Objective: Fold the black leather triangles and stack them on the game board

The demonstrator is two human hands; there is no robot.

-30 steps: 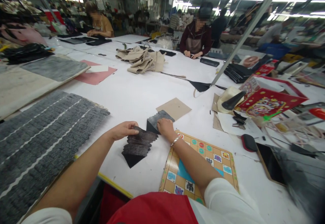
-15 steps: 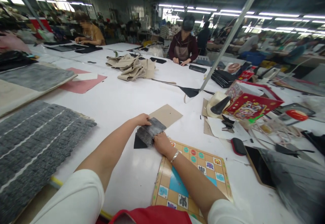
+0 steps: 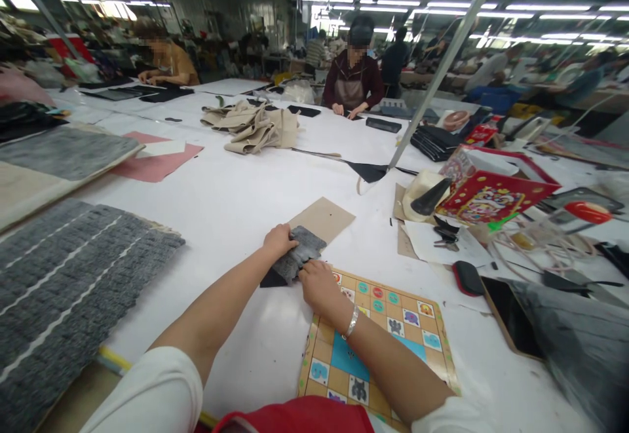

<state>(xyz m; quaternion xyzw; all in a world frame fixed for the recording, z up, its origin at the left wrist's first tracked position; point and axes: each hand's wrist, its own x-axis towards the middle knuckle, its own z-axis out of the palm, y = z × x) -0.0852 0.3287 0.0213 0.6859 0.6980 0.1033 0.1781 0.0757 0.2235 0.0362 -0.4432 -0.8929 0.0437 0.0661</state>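
A small stack of grey textured pieces (image 3: 301, 255) lies on the white table (image 3: 230, 204), just in front of me, partly on a tan card (image 3: 324, 217). My left hand (image 3: 278, 240) rests on the stack's left end with fingers curled over it. My right hand (image 3: 318, 283) presses against the stack's near right edge, fingers closed on the pieces. A bracelet sits on my right wrist. A black pointed piece (image 3: 271, 280) peeks out under the stack.
A colourful game board (image 3: 388, 335) lies under my right forearm. Grey textured sheets (image 3: 63, 276) cover the table's left. A red printed box (image 3: 491, 190), a phone (image 3: 511, 315) and cables sit to the right. Beige fabric (image 3: 255, 125) and two seated people are farther back.
A second ago the dark pieces were fanned out between my hands. Both hands have since pushed them together into one compact stack near the tan card.
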